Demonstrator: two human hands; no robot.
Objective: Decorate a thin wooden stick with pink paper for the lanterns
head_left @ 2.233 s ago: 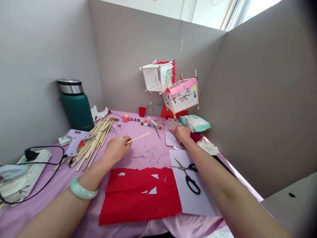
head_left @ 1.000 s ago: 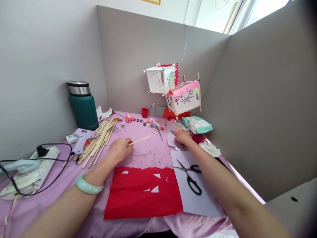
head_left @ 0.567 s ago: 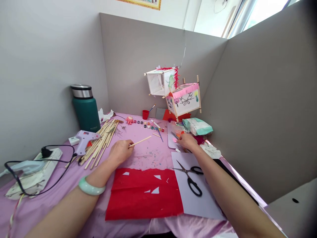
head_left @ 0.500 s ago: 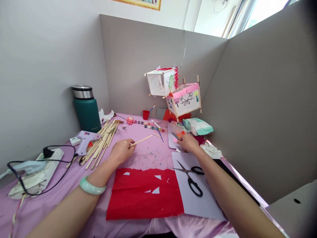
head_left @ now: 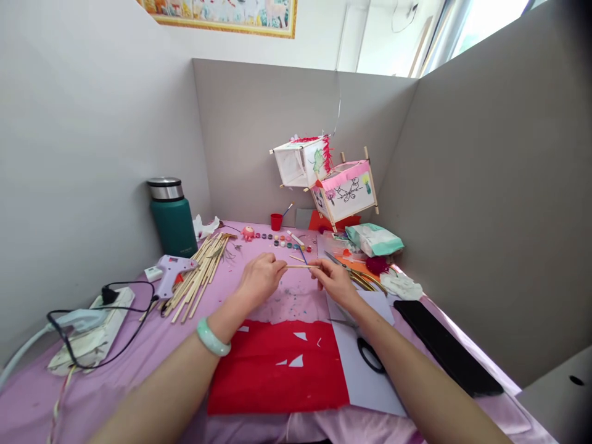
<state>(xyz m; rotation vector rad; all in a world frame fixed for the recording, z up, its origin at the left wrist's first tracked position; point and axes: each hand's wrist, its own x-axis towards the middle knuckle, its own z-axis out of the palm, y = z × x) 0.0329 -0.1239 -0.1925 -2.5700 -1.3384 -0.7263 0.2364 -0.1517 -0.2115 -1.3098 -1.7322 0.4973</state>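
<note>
— Right hand point(head_left: 333, 280) is now shifted from the far-rt clutter to mid-table; left hand point(head_left: 261, 277) is brought inward too, w/ the stick point(head_left: 300, 266).

— Grip?

— Both closed on it: L end is grasped in the left hand, R end is pinched by the right hand's fingertips. Stick is held abt level betw. them, above the purple tablecloth point(head_left: 178, 364), just beyond the red sheet point(head_left: 277, 388).

— Containers?

— 1 red cup point(head_left: 276, 223), at back, w/ 1 paintbrush point(head_left: 288, 209) poking up at its rim; inside can't be seen. 1 green bottle point(head_left: 173, 225), lid on, contents hidden. Approx. 12 paint pots point(head_left: 289, 245), set in 2 rough rows, diff. colours. 1 teal-&-white pack point(head_left: 374, 239), rt side, contents not shown.

— Other counts?

— 2 lanterns point(head_left: 345, 192) are seen at back, close together. 1 glue gun point(head_left: 172, 272) is laid by the stick bundle point(head_left: 203, 274); sticks there overlap, so can't be counted. 5 white scraps point(head_left: 296, 361) are spread on the red sheet. 1 pr black-handled scissors point(head_left: 367, 356) is placed on the white paper point(head_left: 365, 388), partly covered by the rt forearm. 1 pale-green bangle point(head_left: 213, 338) is worn on the L wrist. 2 plugs point(head_left: 110, 296) are fitted to 1 power strip point(head_left: 95, 348).
</note>
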